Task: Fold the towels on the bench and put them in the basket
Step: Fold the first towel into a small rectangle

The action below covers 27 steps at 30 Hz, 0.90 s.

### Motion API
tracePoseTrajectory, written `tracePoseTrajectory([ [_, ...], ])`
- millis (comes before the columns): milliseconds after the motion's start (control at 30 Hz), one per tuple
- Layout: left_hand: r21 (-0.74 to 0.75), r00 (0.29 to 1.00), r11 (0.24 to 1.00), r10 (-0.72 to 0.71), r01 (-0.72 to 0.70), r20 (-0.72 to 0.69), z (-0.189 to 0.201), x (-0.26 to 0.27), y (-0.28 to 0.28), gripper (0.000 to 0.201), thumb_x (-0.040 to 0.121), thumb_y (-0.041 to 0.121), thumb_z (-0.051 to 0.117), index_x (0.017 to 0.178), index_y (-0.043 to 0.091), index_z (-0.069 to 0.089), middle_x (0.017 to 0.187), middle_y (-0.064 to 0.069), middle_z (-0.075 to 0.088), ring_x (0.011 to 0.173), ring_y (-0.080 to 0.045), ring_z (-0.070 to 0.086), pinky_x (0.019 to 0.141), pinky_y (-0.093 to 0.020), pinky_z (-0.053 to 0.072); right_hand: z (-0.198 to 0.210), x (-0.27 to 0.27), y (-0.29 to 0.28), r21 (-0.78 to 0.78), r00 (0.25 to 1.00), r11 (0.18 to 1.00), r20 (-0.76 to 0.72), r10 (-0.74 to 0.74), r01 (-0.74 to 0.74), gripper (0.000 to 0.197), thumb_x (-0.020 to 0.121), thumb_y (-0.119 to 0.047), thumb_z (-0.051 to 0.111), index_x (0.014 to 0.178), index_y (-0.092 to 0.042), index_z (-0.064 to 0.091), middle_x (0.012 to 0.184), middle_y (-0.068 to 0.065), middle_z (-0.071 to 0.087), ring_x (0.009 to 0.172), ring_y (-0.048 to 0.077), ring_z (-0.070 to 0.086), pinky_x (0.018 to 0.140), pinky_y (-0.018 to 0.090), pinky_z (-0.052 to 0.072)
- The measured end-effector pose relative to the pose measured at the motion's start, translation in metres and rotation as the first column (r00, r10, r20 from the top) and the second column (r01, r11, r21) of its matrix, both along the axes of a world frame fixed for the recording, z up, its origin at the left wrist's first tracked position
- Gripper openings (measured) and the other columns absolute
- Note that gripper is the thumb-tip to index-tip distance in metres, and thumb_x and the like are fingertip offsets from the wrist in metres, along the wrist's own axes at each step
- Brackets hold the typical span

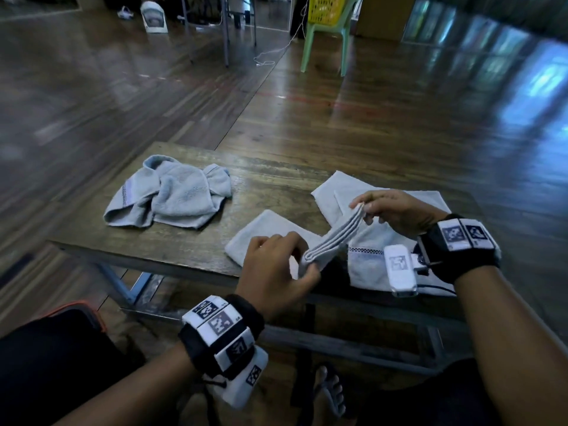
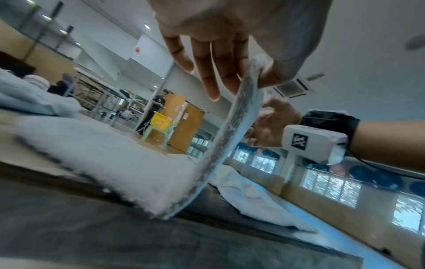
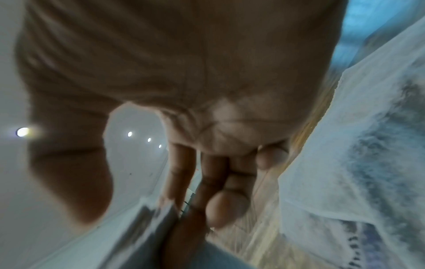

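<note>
A pale grey towel (image 1: 267, 233), partly folded, lies on the wooden bench (image 1: 172, 256). Its layered right edge (image 1: 335, 235) is lifted off the bench. My left hand (image 1: 307, 262) pinches the near end of that edge and my right hand (image 1: 362, 210) pinches the far end. In the left wrist view the raised towel edge (image 2: 230, 127) curves up to my left hand's fingers (image 2: 220, 60), with the right hand (image 2: 273, 127) behind it. The right wrist view is blurred; the right hand's fingers (image 3: 220, 191) reach down to the towel edge (image 3: 149, 218). The yellow basket (image 1: 329, 7) sits on a green chair far across the floor.
A crumpled light-blue towel (image 1: 172, 192) lies at the bench's left. Another flat towel (image 1: 384, 195) with a checked band is spread under my right hand, reaching the bench's right end. A green chair (image 1: 325, 41), table legs and a cable stand on the wooden floor beyond. My sandalled foot (image 1: 332, 392) is under the bench.
</note>
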<state>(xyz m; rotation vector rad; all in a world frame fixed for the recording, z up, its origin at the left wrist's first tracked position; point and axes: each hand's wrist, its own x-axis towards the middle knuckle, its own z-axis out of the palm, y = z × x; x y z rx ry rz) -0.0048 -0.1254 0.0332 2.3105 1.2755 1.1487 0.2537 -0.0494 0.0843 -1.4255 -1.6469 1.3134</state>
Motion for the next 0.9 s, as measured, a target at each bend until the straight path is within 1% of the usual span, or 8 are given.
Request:
tracePoseTrajectory([
  [100,-0.078,0.995,0.997,0.011,-0.004,0.097,-0.005,-0.016,0.008,0.021,0.077,0.041,0.056,0.074,0.021,0.055,0.068,0.011,0.06,0.064,-0.009,0.057,0.069,-0.037,0.045,0.003,-0.005,0.006,-0.035,0.99,0.99,-0.052,0.131,-0.133,0.035,0.065,-0.004,0.061,0.099,-0.012,0.066,0.078,-0.005,0.069,0.074,0.006,0.061,0.066,0.016,0.045],
  [167,-0.121,0.986,0.993,0.03,-0.01,0.164,-0.01,-0.025,0.013,0.024,0.079,0.044,0.055,0.074,0.021,0.054,0.069,0.011,0.061,0.065,-0.008,0.058,0.064,-0.036,0.048,0.0,-0.014,0.015,-0.033,0.991,0.991,-0.018,0.131,-0.131,0.035,0.063,-0.008,0.07,0.097,-0.014,0.069,0.086,0.0,0.071,0.086,0.013,0.063,0.081,0.026,0.045],
  [267,-0.171,0.976,0.984,0.087,-0.052,0.202,-0.02,-0.037,0.022,0.026,0.082,0.049,0.051,0.076,0.024,0.054,0.071,0.011,0.063,0.069,-0.005,0.06,0.062,-0.032,0.049,-0.006,-0.032,0.035,-0.012,0.996,0.997,0.044,0.073,-0.073,0.032,0.056,-0.028,0.085,0.085,-0.021,0.075,0.087,0.01,0.067,0.083,0.021,0.056,0.077,0.036,0.036],
  [367,-0.23,0.97,0.964,0.176,-0.135,0.169,-0.032,-0.049,0.033,0.028,0.084,0.053,0.048,0.075,0.027,0.052,0.07,0.01,0.062,0.068,-0.006,0.06,0.061,-0.031,0.048,-0.006,-0.054,0.05,-0.02,0.99,1.0,0.139,0.023,-0.021,0.007,0.077,-0.021,0.073,0.083,-0.023,0.07,0.082,-0.001,0.063,0.075,0.009,0.052,0.068,0.024,0.034],
  [467,-0.266,0.964,0.937,0.253,-0.225,0.076,-0.044,-0.06,0.046,0.028,0.086,0.05,0.047,0.075,0.025,0.053,0.068,0.008,0.063,0.065,-0.011,0.059,0.06,-0.03,0.044,-0.018,-0.074,0.068,-0.042,0.976,0.999,0.217,0.001,0.008,0.012,0.084,-0.023,0.066,0.094,-0.017,0.066,0.09,-0.009,0.062,0.083,-0.002,0.052,0.067,0.018,0.037],
  [600,-0.294,0.952,0.907,0.302,-0.302,-0.044,-0.059,-0.073,0.06,0.029,0.086,0.047,0.043,0.076,0.023,0.054,0.076,0.006,0.062,0.075,-0.018,0.059,0.07,-0.038,0.048,-0.04,-0.095,0.089,-0.094,0.964,0.995,0.263,0.047,-0.023,0.01,0.084,-0.028,0.065,0.086,-0.019,0.067,0.084,-0.007,0.063,0.086,0.013,0.058,0.079,0.024,0.044],
  [767,-0.308,0.931,0.879,0.342,-0.364,-0.126,-0.072,-0.082,0.07,0.028,0.09,0.043,0.042,0.084,0.02,0.058,0.088,0.0,0.06,0.087,-0.025,0.057,0.079,-0.045,0.047,-0.06,-0.113,0.106,-0.02,0.949,1.0,0.314,-0.008,0.016,0.011,0.084,-0.032,0.066,0.08,-0.022,0.069,0.092,-0.002,0.067,0.092,0.018,0.062,0.087,0.036,0.048],
  [900,-0.373,0.91,0.83,0.375,-0.415,-0.177,-0.073,-0.083,0.075,0.022,0.093,0.04,0.045,0.081,0.023,0.052,0.085,0.005,0.056,0.087,-0.021,0.057,0.083,-0.04,0.044,-0.069,-0.124,0.113,0.007,0.915,1.0,0.403,0.013,-0.017,0.015,0.086,-0.032,0.063,0.087,-0.018,0.069,0.093,-0.001,0.064,0.087,0.016,0.058,0.077,0.03,0.043],
])
